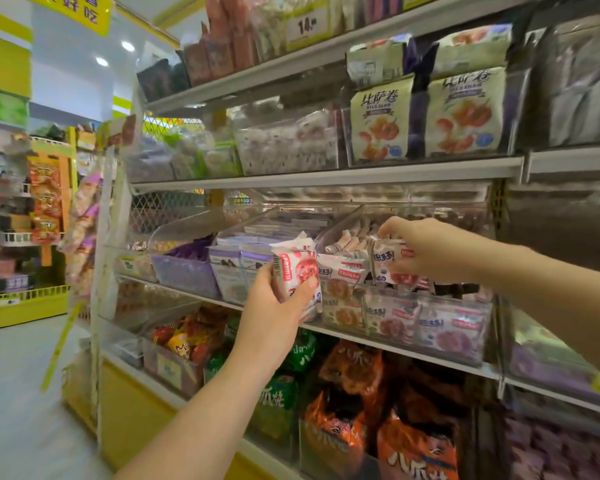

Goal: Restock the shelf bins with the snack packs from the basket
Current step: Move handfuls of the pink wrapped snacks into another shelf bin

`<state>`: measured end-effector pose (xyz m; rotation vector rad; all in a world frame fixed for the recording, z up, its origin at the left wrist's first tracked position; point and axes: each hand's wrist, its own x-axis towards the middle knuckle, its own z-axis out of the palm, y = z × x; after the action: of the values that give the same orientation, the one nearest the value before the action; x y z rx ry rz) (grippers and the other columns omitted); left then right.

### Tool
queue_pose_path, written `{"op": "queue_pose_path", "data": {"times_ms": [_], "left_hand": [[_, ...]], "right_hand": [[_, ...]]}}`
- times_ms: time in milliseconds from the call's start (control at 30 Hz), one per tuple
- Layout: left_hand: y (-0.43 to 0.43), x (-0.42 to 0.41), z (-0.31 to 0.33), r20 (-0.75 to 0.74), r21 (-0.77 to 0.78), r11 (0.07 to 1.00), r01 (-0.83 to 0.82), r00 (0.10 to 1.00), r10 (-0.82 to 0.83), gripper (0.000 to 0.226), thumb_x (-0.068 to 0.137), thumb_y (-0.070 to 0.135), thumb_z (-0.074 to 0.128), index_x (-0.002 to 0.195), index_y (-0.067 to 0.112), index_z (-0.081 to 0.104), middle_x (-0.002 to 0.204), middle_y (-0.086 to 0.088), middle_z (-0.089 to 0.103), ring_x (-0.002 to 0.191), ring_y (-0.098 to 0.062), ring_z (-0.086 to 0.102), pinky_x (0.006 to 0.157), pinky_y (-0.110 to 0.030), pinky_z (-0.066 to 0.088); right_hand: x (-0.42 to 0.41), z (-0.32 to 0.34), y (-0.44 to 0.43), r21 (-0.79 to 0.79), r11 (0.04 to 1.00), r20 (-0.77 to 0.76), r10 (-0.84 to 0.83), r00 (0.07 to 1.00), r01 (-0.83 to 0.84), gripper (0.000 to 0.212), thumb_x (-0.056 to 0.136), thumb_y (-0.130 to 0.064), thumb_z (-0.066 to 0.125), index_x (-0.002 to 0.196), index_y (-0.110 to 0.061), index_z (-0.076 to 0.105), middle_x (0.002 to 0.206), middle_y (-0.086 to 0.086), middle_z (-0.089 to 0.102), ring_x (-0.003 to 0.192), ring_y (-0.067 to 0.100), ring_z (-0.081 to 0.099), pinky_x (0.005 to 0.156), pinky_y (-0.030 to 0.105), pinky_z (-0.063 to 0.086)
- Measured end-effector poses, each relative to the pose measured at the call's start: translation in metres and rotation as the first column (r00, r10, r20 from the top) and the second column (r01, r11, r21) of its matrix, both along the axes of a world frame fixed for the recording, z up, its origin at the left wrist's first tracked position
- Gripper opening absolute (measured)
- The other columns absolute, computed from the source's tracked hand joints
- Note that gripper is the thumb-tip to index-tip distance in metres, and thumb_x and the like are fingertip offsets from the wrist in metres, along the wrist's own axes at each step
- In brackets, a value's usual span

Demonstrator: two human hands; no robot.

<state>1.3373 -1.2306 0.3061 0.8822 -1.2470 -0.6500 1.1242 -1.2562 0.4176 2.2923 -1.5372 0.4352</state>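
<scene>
In the middle of the frame I am seeing the thumb of the left hand (274, 299) pressing across the front of a white-and-red stack (297, 268) of snack packs. The other fingers are wrapping behind it, so that hand is clamping the stack upright.

Just to the right, the fingertips (390, 233) of the right hand (426, 251) are pinching the top edge of a single pack (394, 265). They are holding it over the clear bin (447, 327) at centre right (same white wrapper and red print, as far as I can make out). That pack is hanging right at the ones standing in rows in the bin; whether it is touching them I cannot tell.

The left forearm is reaching in from the bottom edge, the right one from the right edge. Left of the bin, purple packs (229, 268) are filling a neighbouring container. At upper right, pale bags (461, 116) are standing on the shelf (326, 175) above, and orange bags (354, 372) are lying at lower centre.
</scene>
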Motion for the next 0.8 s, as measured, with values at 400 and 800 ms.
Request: {"op": "queue_pose_path", "data": {"times_ms": [400, 800], "left_hand": [[0.001, 0.004, -0.005, 0.071, 0.01, 0.998, -0.055, 0.996, 0.054, 0.044, 0.086, 0.035, 0.068, 0.127, 0.028, 0.052, 0.113, 0.011, 0.066, 0.103, -0.008, 0.064, 0.093, -0.04, 0.054], [0.001, 0.004, 0.002, 0.229, -0.035, 0.998, -0.045, 0.972, 0.051, 0.039, 0.086, 0.037, 0.068, 0.122, 0.037, 0.054, 0.109, 0.021, 0.066, 0.097, 0.007, 0.061, 0.092, -0.029, 0.051]], "right_hand": [[-0.007, -0.053, -0.025, -0.256, 0.962, -0.156, 0.05, 0.986, -0.09, 0.037, 0.1, -0.037, 0.037, 0.136, -0.028, 0.043, 0.134, -0.002, 0.045, 0.113, 0.021, 0.041, 0.089, 0.036, 0.047], [-0.003, -0.027, -0.012, -0.141, 0.977, -0.189, 0.13, 0.973, -0.157, 0.036, 0.099, -0.045, 0.032, 0.121, -0.03, 0.055, 0.123, -0.009, 0.053, 0.11, 0.013, 0.046, 0.091, 0.033, 0.037]]}}
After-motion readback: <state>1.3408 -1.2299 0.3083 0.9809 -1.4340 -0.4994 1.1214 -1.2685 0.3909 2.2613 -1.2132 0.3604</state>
